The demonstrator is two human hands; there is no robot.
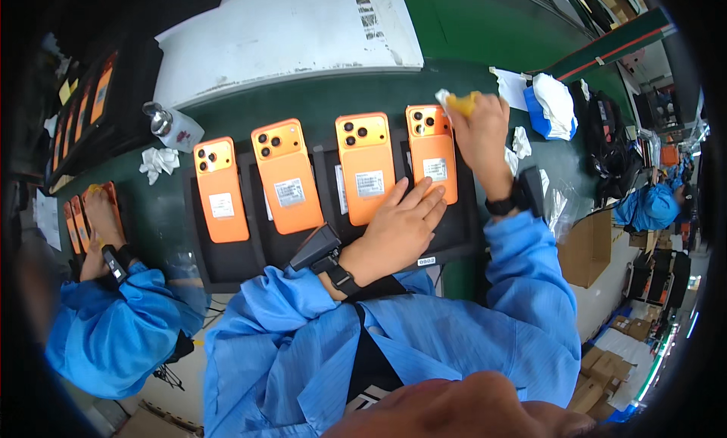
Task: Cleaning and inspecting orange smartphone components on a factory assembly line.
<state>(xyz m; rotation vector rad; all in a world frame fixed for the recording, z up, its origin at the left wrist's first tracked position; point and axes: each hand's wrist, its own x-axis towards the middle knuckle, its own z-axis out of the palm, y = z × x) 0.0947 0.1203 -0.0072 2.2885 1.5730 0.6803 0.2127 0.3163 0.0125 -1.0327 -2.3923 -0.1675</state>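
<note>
A row of orange phones lies back side up on a black tray (219, 277); each has a white label on its back and a camera block at its top. My left hand (401, 230) rests flat, fingers spread, its fingertips on the lower part of the rightmost phone (433, 146). Beside that phone's camera block, my right hand (482, 127) is closed in a pinch on a small white wipe (442, 96). Yellow material (461, 103) shows at its fingertips; whether it is worn or held I cannot make out. The nearest other phone is the middle-right one (364, 162).
A spray bottle (180, 129) and a crumpled wipe (159, 164) stand left of the tray. At right are a blue box of white wipes (551, 109) and loose wipes (521, 142). A co-worker's hand (104, 215) touches phones at far left. A white board (288, 40) lies behind.
</note>
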